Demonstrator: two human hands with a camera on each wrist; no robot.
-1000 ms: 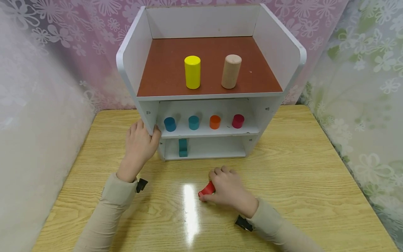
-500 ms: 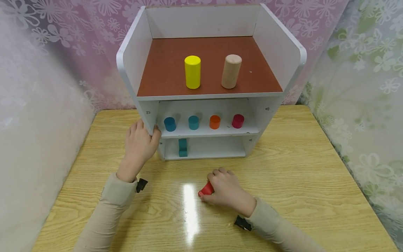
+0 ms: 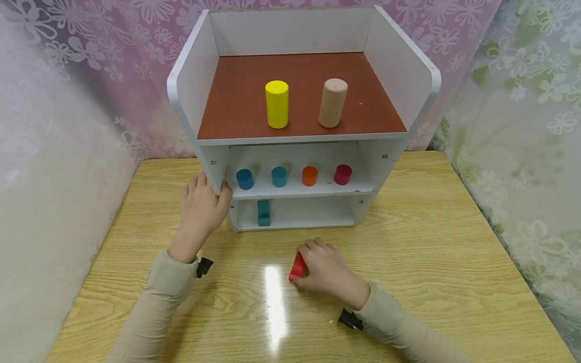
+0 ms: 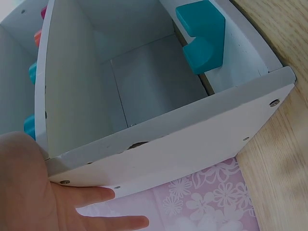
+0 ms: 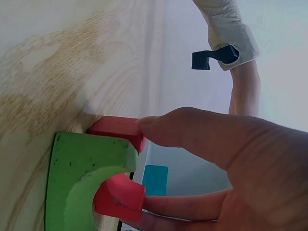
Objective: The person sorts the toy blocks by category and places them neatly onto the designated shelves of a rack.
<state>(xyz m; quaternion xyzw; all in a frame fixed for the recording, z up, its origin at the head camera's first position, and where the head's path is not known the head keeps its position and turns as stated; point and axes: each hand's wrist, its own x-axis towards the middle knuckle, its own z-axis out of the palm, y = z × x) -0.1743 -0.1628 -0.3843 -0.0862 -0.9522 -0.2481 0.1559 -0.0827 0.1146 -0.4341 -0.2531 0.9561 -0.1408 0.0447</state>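
My left hand [image 3: 201, 212] holds the left side panel of a white shelf unit [image 3: 401, 70]; its thumb is at the front edge, the other fingers along the outside. On the table in front of the unit, my right hand [image 3: 328, 267] pinches a red arch-shaped block [image 3: 297, 267] between thumb and fingertips. A green arch-shaped block [image 5: 82, 163] stands on the wood in the right wrist view, overlapping the red one there. In the head view my right hand hides most of it. A teal block with a curved cutout [image 3: 264, 213] stands on the bottom shelf.
Short blue [image 3: 245, 179], teal [image 3: 279, 177], orange [image 3: 310, 176] and crimson [image 3: 343, 175] cylinders line the middle shelf. On the brown top stand a taller yellow cylinder [image 3: 277, 104] and a plain wood cylinder [image 3: 333, 103]. Flowered curtains [image 3: 535, 151] surround the wooden table [image 3: 431, 242].
The red block has turned in my right hand, its far end swinging away from me. The right hand has shifted slightly left. My left hand and the shelf unit have stayed put.
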